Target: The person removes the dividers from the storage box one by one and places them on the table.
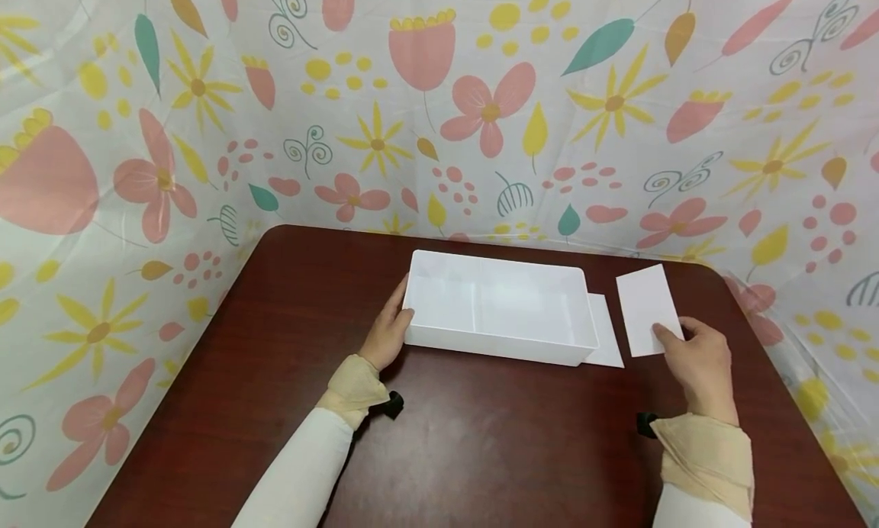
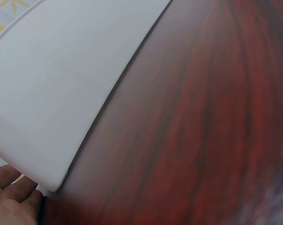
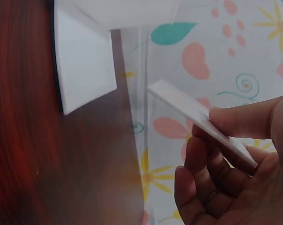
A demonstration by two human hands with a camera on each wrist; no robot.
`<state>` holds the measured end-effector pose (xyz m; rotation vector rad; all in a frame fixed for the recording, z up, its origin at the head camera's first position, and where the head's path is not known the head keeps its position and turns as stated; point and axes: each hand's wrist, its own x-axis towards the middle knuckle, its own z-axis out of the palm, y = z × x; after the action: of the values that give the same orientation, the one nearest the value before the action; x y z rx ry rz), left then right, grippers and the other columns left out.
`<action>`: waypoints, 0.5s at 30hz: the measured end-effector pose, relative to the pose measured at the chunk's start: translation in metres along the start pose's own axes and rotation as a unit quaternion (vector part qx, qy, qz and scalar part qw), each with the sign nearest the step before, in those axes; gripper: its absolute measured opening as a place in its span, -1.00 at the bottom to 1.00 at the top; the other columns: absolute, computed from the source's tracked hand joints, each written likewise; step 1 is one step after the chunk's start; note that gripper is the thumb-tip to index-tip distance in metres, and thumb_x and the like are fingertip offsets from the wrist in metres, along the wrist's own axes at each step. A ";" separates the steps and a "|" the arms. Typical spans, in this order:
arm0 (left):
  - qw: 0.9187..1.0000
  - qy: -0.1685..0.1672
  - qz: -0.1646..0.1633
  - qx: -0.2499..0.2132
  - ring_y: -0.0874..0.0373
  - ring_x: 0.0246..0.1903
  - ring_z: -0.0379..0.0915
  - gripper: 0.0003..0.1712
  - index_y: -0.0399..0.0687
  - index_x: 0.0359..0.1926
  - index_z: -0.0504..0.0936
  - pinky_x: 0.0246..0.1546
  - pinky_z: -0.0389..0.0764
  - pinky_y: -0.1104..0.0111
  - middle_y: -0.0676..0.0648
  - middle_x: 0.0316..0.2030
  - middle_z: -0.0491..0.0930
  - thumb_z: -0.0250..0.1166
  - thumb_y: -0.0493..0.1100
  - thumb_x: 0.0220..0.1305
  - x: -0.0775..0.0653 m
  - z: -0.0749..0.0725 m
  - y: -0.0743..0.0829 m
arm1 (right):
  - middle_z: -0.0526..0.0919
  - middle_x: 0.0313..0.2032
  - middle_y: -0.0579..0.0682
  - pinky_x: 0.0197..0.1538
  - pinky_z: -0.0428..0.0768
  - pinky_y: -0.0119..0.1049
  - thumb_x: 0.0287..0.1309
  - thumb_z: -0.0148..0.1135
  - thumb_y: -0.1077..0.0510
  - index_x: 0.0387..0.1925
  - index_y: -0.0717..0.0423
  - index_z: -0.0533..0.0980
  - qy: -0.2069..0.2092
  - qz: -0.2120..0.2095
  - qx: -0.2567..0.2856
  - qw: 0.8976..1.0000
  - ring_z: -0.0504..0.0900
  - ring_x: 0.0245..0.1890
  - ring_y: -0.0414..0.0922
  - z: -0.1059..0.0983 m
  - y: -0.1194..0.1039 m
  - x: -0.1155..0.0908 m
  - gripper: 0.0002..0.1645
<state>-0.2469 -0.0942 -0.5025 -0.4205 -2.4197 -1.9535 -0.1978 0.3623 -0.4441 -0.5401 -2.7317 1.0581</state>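
A white rectangular box [image 1: 501, 345], its top uncovered, sits on the table with a low divider [image 1: 478, 307] across its inside. At the box's left end my left hand [image 1: 387, 333] grips the side, thumb by the front corner; the left wrist view shows only part of its fingers [image 2: 19, 190]. My right hand [image 1: 700, 360] pinches a thin white rectangular panel [image 1: 645, 314] between thumb and fingers, above the table. In the right wrist view that panel [image 3: 193, 115] appears nearly edge-on. A second white panel [image 1: 606, 337] juts out from beneath the box's right end.
Dark reddish-brown wood makes up the table [image 1: 481, 444]; its rounded far edge runs close behind the box. A flower-patterned curtain [image 1: 412, 131] hangs behind and along the left side. Black straps or mounts [image 1: 393, 404] show at both wrists.
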 end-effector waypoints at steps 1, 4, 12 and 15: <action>1.000 0.000 0.004 0.002 0.10 0.35 -0.07 -0.29 0.05 0.53 -0.05 0.32 0.09 -0.07 -0.09 0.47 -0.01 -0.11 -0.29 0.41 -0.001 0.000 0.005 | 0.51 0.01 0.41 -0.31 0.42 -0.14 0.30 0.09 -0.10 0.15 0.40 0.43 -0.002 0.001 -0.001 1.000 0.43 -0.11 0.16 0.000 0.002 0.000 -0.34; 1.000 0.001 0.017 0.008 0.06 0.38 -0.15 -0.28 -0.11 0.52 -0.07 0.36 -0.01 -0.08 -0.18 0.47 -0.04 -0.16 -0.35 0.36 -0.004 0.000 0.016 | 0.49 0.02 0.42 -0.29 0.41 -0.10 0.29 0.09 -0.11 0.17 0.42 0.41 -0.018 0.001 -0.005 1.000 0.40 -0.11 0.19 0.001 0.008 0.002 -0.30; 0.997 0.000 0.059 0.054 0.26 0.39 -0.33 -0.23 0.16 0.54 -0.24 0.38 -0.10 -0.06 0.03 0.50 -0.19 -0.31 -0.29 0.35 0.007 0.003 -0.021 | 0.38 0.12 0.52 -0.05 0.41 0.20 0.31 0.07 -0.11 0.21 0.46 0.35 -0.048 0.014 -0.021 0.999 0.33 0.03 0.33 0.008 0.023 0.008 -0.27; 0.996 -0.007 0.066 0.058 0.26 0.40 -0.39 -0.23 0.18 0.53 -0.30 0.38 -0.13 -0.07 0.02 0.51 -0.25 -0.34 -0.33 0.36 0.007 0.003 -0.021 | 0.38 0.11 0.53 -0.05 0.42 0.20 0.30 0.08 -0.10 0.20 0.47 0.34 -0.051 0.015 -0.026 0.998 0.34 0.01 0.32 0.010 0.027 0.009 -0.27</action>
<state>-0.2571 -0.0940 -0.5217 -0.5749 -2.4285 -1.7546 -0.2017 0.3779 -0.4696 -0.5513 -2.8562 1.0513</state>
